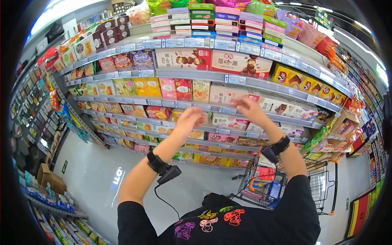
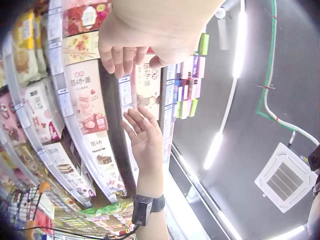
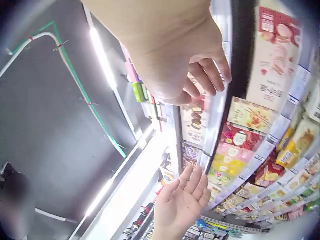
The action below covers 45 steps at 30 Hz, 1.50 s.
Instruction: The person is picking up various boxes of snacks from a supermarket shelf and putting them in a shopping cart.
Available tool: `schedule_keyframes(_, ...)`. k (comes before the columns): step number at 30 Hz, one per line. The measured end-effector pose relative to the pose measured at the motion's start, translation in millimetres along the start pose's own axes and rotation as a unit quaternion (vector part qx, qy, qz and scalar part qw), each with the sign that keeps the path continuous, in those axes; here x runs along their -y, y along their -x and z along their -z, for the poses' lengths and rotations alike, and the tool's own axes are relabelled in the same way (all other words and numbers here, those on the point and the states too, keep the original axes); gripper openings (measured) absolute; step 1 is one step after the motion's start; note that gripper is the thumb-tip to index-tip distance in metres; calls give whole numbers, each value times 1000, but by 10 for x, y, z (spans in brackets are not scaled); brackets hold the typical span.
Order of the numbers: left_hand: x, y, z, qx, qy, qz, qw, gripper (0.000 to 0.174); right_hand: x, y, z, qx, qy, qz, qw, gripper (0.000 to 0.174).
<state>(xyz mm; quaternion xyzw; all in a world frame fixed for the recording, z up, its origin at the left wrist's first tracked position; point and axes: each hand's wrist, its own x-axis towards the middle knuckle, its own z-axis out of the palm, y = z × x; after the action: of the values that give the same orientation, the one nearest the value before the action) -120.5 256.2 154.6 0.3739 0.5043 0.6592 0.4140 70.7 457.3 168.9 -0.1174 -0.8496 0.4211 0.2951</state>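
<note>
Both of my hands are raised in front of a supermarket shelf unit (image 1: 245, 80) full of snack boxes. My left hand (image 1: 191, 117) hovers before the middle shelves with its fingers loosely bent and holds nothing; the left wrist view shows this left hand (image 2: 131, 52) from behind. My right hand (image 1: 246, 106) is up beside a pale pink box (image 1: 222, 94), empty and slightly blurred. In the right wrist view the right hand (image 3: 207, 75) has relaxed, curled fingers near a shelf edge. Neither hand touches a box.
A shopping cart (image 1: 269, 185) with a few packets inside stands at my lower right. Shelves run along the left (image 1: 41, 106) and right (image 1: 359, 102) sides of the aisle. A cardboard box (image 1: 51, 177) sits on the floor at the left. Grey floor (image 1: 94, 163) stretches ahead.
</note>
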Motion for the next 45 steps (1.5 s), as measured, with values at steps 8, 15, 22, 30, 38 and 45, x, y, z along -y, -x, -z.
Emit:
schedule_keyframes(8, -1017, -427, 45, -9, -20, -121, 992, 30, 797, -969, 915, -230, 135, 107, 958, 16)
schedule_keyframes(15, -1399, -1104, -251, 55, -111, -211, 970, 35, 807, -1637, 1509, -349, 76, 158, 920, 22)
schedule_keyframes(22, -1799, -1953, -721, 90, -135, -285, 945, 50, 689, -1941, 1509, -374, 143, 166, 901, 39)
schedule_keyframes(30, -1757, -2372, -954, 120, -226, -345, 903, 59, 705, -1854, 1475, -369, 247, 161, 882, 45)
schedule_keyframes(38, -1721, -2373, -1006, 176, -188, -360, 896, 68, 753, -1912, 1473, -411, 274, 139, 858, 44)
schedule_keyframes(45, -2094, -2489, -1020, 229, -168, -394, 874, 73, 1048, -2047, 1562, -404, 170, 178, 881, 37)
